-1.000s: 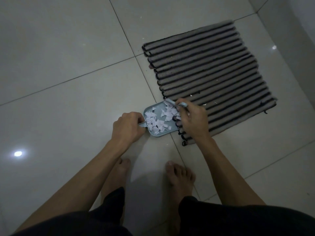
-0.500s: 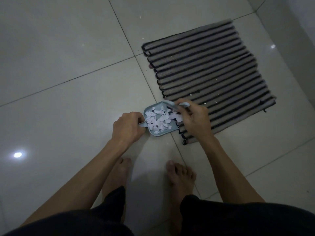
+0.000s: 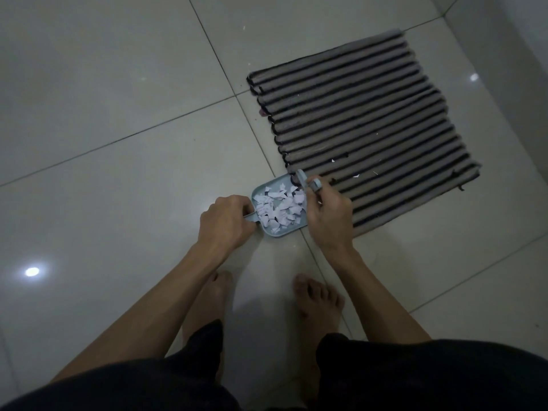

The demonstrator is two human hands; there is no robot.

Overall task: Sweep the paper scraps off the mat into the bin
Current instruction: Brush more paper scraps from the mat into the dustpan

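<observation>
A small light-blue dustpan (image 3: 268, 186) lies on the floor against the near left corner of the striped mat (image 3: 364, 120). A heap of white paper scraps (image 3: 278, 207) fills the pan. My left hand (image 3: 225, 222) grips the pan's handle. My right hand (image 3: 327, 215) holds a small light-blue brush (image 3: 307, 180) at the pan's mouth, over the mat's edge. A few tiny scraps (image 3: 355, 175) still lie on the mat near the brush. No bin is in view.
The pale tiled floor (image 3: 118, 143) spreads to the left and front. A wall (image 3: 510, 40) rises just right of the mat. My bare feet (image 3: 314, 295) stand right behind the dustpan.
The brush in my right hand has shifted slightly along the pan's mouth and the scraps sit further into the pan. My left hand and the dustpan have stayed put.
</observation>
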